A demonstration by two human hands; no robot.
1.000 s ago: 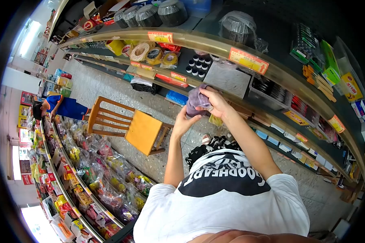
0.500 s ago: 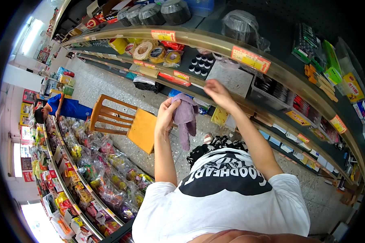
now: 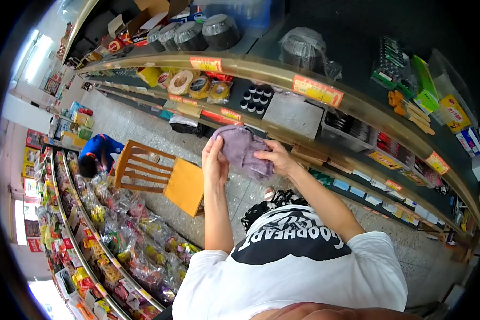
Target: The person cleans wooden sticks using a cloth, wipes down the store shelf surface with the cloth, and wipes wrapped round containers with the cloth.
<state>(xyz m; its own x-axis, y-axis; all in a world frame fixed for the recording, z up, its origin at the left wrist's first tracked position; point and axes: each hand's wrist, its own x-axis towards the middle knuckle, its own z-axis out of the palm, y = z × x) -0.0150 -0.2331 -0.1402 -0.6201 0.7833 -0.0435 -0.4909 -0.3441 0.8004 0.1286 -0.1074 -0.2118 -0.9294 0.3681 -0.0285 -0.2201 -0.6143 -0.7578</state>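
A purple-grey cloth (image 3: 242,151) is stretched between my two hands in front of the shelves. My left hand (image 3: 214,161) pinches its left edge, thumb on the near side. At the cloth's right side, my right hand (image 3: 276,158) grips it between thumb and fingers. Past the cloth stands a shelf with a flat grey-white board (image 3: 294,114), small dark bottles with white caps (image 3: 256,99) and several rolls of tape (image 3: 199,86).
A wooden chair (image 3: 184,184) stands on the floor to the left. Beyond it a person in blue (image 3: 100,151) bends by a rack of bagged snacks (image 3: 138,224). On the upper shelf are wrapped dark bowls (image 3: 221,32) and wooden-handled brushes (image 3: 410,112).
My right hand has come down from the shelf edge and taken hold of the cloth, which was hanging from my left hand and is now spread. The person in blue has bent lower.
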